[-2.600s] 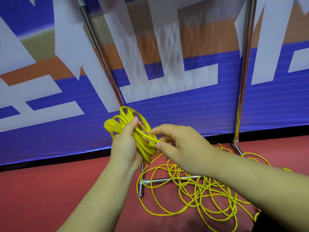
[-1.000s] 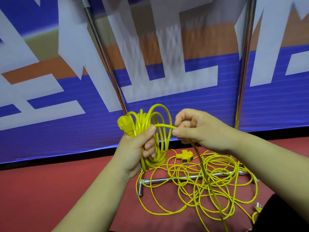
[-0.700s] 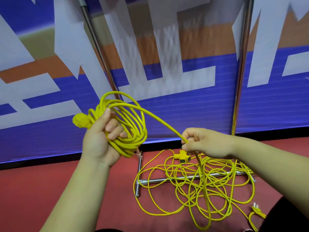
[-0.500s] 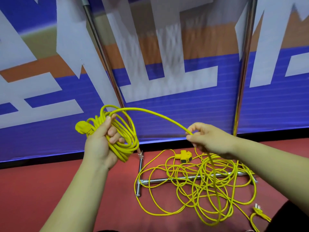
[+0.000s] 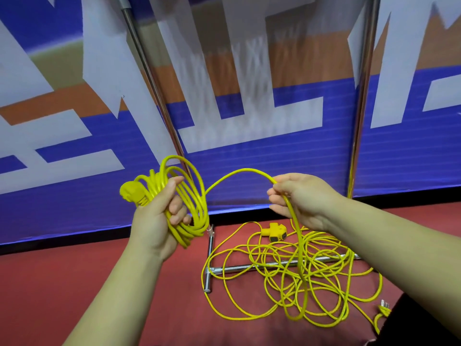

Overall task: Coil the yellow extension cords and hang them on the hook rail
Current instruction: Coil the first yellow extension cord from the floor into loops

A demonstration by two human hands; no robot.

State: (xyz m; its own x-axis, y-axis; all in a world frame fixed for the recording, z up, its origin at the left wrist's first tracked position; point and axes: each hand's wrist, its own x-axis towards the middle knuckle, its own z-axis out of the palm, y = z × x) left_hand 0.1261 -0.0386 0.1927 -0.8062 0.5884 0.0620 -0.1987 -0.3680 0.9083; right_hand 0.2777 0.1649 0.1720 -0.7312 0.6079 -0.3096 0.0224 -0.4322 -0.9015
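- Backdrop's a big blue, white and orange banner (image 5: pixel 274 171) across the far side. Its bottom edge meets a red floor (image 5: pixel 74 283), and there's bare floor out to the left and near.
- A chrome rack stands in front of the banner. It has two uprights, a slanted left pole (image 5: pixel 154 91) and a right pole (image 5: pixel 361 108). One base bar (image 5: pixel 239 267) lies on the floor with a T-foot (image 5: pixel 209 260) at its left end.
- One loose heap of yellow cord (image 5: pixel 299 283) sprawls right of centre, loops tangled over that base bar. Can't tell if it's one cord or more.
- One coil (image 5: pixel 197 203) is held up left of centre, with the left hand (image 5: pixel 154 221) wrapped around it and fingers curled through the loops.
- The right hand (image 5: pixel 301 198) pinches the strand (image 5: pixel 239 172) that arcs over from the coil and drops into the heap.
- Small stuff:
  - one yellow socket block (image 5: pixel 274 232) on the floor at the heap's far edge
  - one plug (image 5: pixel 132 193) poking out left of the coil
  - a second plug (image 5: pixel 384 308) near the right edge
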